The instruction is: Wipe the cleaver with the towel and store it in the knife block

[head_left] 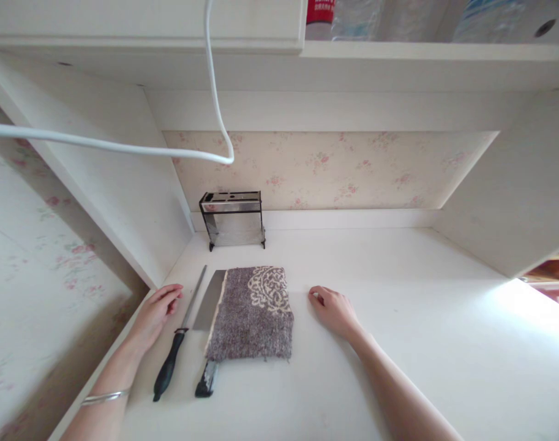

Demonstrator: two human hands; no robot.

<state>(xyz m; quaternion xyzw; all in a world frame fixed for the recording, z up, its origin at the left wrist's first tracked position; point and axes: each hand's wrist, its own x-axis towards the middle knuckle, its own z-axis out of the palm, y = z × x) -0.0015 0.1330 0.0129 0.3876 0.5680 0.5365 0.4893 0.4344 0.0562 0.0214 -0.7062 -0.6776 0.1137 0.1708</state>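
Note:
My left hand [162, 304] rests on the white countertop at the left, fingers loosely bent and apart, holding nothing. A silver bangle [105, 397] is round that wrist. Just right of this hand lies a sharpening steel [169, 361] with a black handle and a grey rod pointing away from me. Beside it is a cleaver [209, 300], its dark handle towards me, the blade partly covered by a brown-grey cloth [256, 318] with a cream pattern. My right hand [330, 306] lies right of the cloth, apart from it, its fingers curled in with nothing seen in them.
A knife block [232, 202] with a black frame and clear sides stands at the back left. A white cable [136, 149] hangs across the upper left. Overhead is a shelf [435, 50] with a red container [320, 11]. Side panels bound the counter [398, 367].

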